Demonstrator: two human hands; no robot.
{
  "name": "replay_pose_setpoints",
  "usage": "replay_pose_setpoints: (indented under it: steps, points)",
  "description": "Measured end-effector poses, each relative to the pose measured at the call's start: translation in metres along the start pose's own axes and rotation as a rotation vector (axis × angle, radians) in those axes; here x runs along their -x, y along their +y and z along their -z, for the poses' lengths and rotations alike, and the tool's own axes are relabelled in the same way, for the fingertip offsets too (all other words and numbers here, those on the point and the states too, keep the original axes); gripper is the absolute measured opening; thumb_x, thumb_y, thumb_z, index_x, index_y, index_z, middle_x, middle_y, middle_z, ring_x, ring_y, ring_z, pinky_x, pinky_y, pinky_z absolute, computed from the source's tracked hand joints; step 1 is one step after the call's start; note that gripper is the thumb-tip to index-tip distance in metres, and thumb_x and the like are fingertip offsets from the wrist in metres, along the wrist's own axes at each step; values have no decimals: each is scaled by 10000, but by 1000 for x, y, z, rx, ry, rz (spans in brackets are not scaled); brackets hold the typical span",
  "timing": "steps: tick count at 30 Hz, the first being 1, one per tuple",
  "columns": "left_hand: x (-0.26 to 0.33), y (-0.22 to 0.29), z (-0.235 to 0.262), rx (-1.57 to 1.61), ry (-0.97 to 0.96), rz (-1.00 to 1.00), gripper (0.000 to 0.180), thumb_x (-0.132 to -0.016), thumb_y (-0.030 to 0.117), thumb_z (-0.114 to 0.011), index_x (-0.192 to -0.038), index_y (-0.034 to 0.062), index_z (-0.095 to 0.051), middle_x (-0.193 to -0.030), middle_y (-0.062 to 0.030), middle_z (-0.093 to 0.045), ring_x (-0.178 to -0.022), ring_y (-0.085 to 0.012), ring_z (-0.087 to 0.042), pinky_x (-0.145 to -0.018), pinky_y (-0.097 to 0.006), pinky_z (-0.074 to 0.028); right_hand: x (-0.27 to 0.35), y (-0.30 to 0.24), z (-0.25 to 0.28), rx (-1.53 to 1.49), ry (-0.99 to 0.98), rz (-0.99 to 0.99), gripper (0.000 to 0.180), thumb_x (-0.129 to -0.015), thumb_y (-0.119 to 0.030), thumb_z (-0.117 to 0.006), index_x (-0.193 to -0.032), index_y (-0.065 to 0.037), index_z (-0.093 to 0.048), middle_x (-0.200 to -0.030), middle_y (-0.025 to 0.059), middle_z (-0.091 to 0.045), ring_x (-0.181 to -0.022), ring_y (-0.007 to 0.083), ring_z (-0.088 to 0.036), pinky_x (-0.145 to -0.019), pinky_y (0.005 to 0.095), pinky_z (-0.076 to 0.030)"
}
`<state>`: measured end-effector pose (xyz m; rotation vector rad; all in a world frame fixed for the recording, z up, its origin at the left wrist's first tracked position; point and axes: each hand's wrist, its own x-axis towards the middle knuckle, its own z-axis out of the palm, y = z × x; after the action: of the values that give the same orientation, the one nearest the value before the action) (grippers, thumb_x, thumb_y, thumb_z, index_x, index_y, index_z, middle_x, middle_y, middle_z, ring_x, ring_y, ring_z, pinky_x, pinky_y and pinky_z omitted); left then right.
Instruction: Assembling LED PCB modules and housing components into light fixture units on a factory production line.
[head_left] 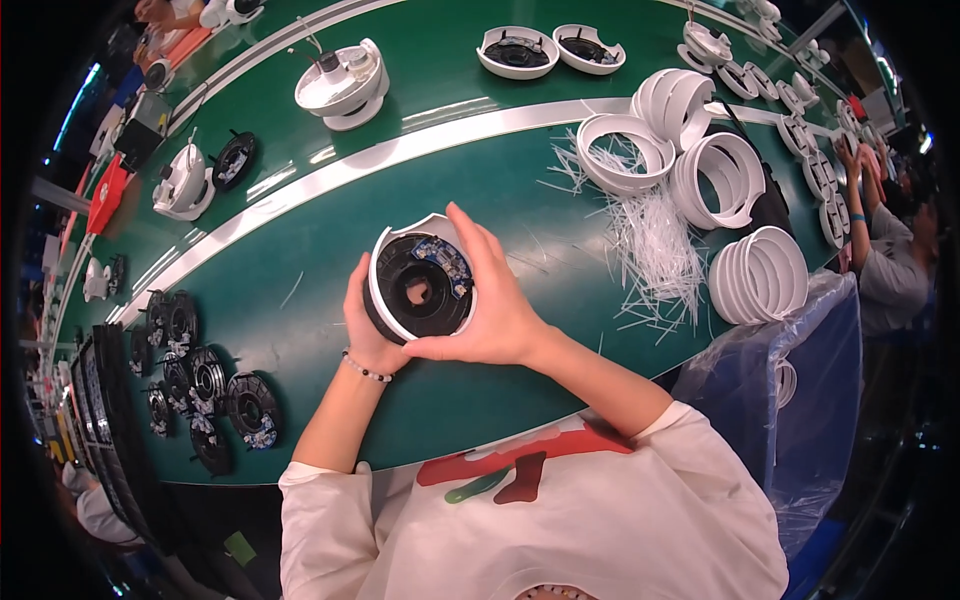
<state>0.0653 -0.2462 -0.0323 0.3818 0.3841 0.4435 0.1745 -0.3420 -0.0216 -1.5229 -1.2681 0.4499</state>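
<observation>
Between both hands, above the green bench, is a white plastic ring housing (381,262) with a round black part (402,307) seated inside it. A blue circuit board (440,262) curves along the upper right of the black part, and a hole goes through its middle. My left hand (367,322) wraps the housing from the left and below, a beaded bracelet on the wrist. My right hand (492,308) grips the right side, thumb along the lower rim and fingers up by the notch. The left fingertips are mostly hidden behind the housing.
Several black round parts with boards (207,378) lie at the left. At the right are white ring housings (760,277) and a heap of thin white strips (655,245). A clear plastic bag (800,390) hangs off the right edge. White assemblies (343,85) stand on the far belt.
</observation>
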Motion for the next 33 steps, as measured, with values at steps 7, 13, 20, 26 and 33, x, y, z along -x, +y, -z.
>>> replay_pose_setpoints:
  steps: [7, 13, 20, 26, 33]
  points:
    - [5, -7, -3, -20, 22, -73, 489, -849, 408, -283, -1119, 46, -470, -1059, -109, -528, -950, -218, -516, -835, -341, -436, -2, -17, 3, 175, -30, 177, 1107, -453, -353, -773, -1278, 48, -154, -1251, 247, -274, -1158, 384, -273, -908, 452, -269]
    - [4, -7, 0, 22, 97, -12, 476, -841, 418, -318, -1091, 48, -483, -1047, -107, -530, -952, -221, -515, -839, -350, -430, -3, -7, 9, 191, -115, 165, 1110, -463, -351, -784, -1292, 27, -151, -1278, 226, -250, -1185, 365, -265, -960, 419, -255]
    - [5, -9, -1, 16, -24, -60, 455, -857, 379, -284, -1122, 58, -468, -1090, -81, -520, -980, -207, -506, -858, -338, -410, -3, -3, 2, 144, -118, 183, 1039, -441, -337, -759, -1265, -10, -217, -1281, 220, -219, -1175, 382, -241, -921, 468, -250]
    - [8, -6, 0, -21, -44, -4, 594, -842, 521, -240, -1165, 63, -438, -1128, -87, -502, -1009, -222, -494, -870, -350, -403, -7, -7, 5, 221, -135, 189, 1027, -413, -325, -755, -1236, 20, -246, -1274, 212, -211, -1169, 377, -232, -894, 456, -267]
    - [7, 1, 15, 28, -221, 96, 782, -769, 678, -210, -1224, 61, -364, -1162, -121, -470, -1042, -256, -481, -883, -397, -409, -18, -18, 20, 334, -378, 213, 1088, -410, -350, -788, -1257, 18, -212, -1277, 177, -243, -1161, 363, -263, -922, 448, -276]
